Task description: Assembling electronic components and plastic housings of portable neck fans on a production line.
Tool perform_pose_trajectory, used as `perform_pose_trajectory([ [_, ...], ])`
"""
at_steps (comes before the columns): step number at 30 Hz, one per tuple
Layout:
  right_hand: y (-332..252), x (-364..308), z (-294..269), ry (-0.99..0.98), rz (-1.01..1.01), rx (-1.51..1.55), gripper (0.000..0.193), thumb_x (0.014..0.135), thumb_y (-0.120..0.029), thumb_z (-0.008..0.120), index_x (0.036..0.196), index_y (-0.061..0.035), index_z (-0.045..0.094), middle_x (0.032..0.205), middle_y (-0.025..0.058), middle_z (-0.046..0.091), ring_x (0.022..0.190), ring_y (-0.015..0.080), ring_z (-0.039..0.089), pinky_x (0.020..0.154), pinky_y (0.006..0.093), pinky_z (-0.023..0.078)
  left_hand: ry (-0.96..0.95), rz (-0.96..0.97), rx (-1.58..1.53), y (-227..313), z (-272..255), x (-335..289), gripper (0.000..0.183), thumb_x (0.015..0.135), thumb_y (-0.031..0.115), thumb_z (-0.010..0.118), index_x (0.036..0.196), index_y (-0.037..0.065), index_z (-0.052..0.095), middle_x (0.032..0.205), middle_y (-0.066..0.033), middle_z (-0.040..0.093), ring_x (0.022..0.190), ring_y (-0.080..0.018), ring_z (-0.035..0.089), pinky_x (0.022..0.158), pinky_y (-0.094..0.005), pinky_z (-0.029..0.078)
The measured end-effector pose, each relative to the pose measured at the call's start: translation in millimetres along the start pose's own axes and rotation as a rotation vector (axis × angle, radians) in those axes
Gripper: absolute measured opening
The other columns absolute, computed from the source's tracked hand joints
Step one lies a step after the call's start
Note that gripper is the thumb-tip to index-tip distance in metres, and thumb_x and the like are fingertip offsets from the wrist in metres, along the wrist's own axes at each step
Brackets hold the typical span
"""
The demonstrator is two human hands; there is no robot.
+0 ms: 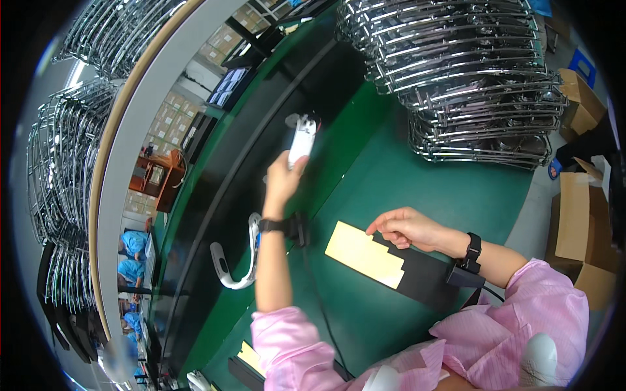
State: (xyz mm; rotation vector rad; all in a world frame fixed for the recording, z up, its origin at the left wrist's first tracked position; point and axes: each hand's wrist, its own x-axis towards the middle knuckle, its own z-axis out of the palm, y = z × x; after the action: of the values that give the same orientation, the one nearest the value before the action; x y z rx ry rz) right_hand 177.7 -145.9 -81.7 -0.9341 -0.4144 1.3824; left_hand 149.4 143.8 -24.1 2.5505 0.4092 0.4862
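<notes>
My left hand [282,182] is closed round a white plastic device [302,142], held up over the dark far strip of the bench. Its far end shows dark parts and a thin reddish wire. My right hand [412,229] is at the upper edge of some pale yellow stepped strips [365,253], its fingers curled and the index fingertip by the edge. Whether something small is between those fingers is hidden. The strips lie on a black pad [427,280]. Left of my left forearm, a white curved band [251,260] lies on the bench.
A tall stack of shiny metal frames [469,85] stands on the green bench [365,182] at far right. Opened cardboard boxes [580,228] are beyond the right edge. A second yellow piece [250,357] lies near the front. A cable [319,306] runs from my left wristband.
</notes>
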Motion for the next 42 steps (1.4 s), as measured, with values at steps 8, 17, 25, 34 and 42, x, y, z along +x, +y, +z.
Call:
perform_pose_trajectory([
  [8,-4,-19,48,0.028,-0.693,-0.497,0.036,0.084,-0.009,0.062,0.119,-0.0038,0.054,0.096,0.0034,0.054,0.07,0.006,0.054,0.064,0.02,0.046,0.231,0.177,-0.131,91,-10,-224,0.037,0.073,0.003,0.07,0.108,-0.001,0.057,0.098,-0.013,0.063,0.09,-0.026,0.062,0.077,-0.032,0.048],
  [17,6,-71,124,-0.031,-1.043,-0.817,0.031,0.071,-0.002,0.072,0.101,-0.002,0.065,0.086,0.0061,0.061,0.069,0.0114,0.057,0.059,0.0236,0.048,0.61,0.175,-0.101,144,61,-308,0.048,0.071,-0.002,0.071,0.114,-0.006,0.05,0.107,-0.0221,0.058,0.091,-0.0359,0.062,0.074,-0.0366,0.05],
  [25,27,-88,140,-0.146,-0.929,-0.841,0.016,0.078,0.004,0.062,0.092,-0.0005,0.068,0.084,0.01,0.065,0.074,0.0159,0.061,0.069,0.0266,0.048,0.438,-0.092,-1.575,159,36,-327,0.069,0.083,0.016,0.062,0.137,0.0,0.023,0.128,-0.0146,0.043,0.119,-0.0241,0.045,0.099,-0.0374,0.039],
  [34,26,-89,139,-0.034,-0.44,-0.496,0.015,0.084,-0.011,0.06,0.085,0.0027,0.066,0.077,0.003,0.065,0.067,0.0057,0.052,0.063,0.021,0.042,0.753,-0.089,-1.628,172,31,-305,0.055,0.083,0.005,0.064,0.127,0.0,0.03,0.101,-0.0135,0.058,0.094,-0.0228,0.059,0.083,-0.0341,0.047],
  [42,32,-96,134,0.138,-0.8,-1.082,0.006,0.075,-0.006,0.065,0.079,-0.001,0.064,0.067,0.0066,0.061,0.056,0.0142,0.052,0.058,0.0276,0.041,0.829,-0.189,-1.423,180,34,-296,0.052,0.081,0.006,0.068,0.12,-0.005,0.036,0.094,-0.0111,0.062,0.084,-0.0113,0.059,0.078,-0.0254,0.045],
])
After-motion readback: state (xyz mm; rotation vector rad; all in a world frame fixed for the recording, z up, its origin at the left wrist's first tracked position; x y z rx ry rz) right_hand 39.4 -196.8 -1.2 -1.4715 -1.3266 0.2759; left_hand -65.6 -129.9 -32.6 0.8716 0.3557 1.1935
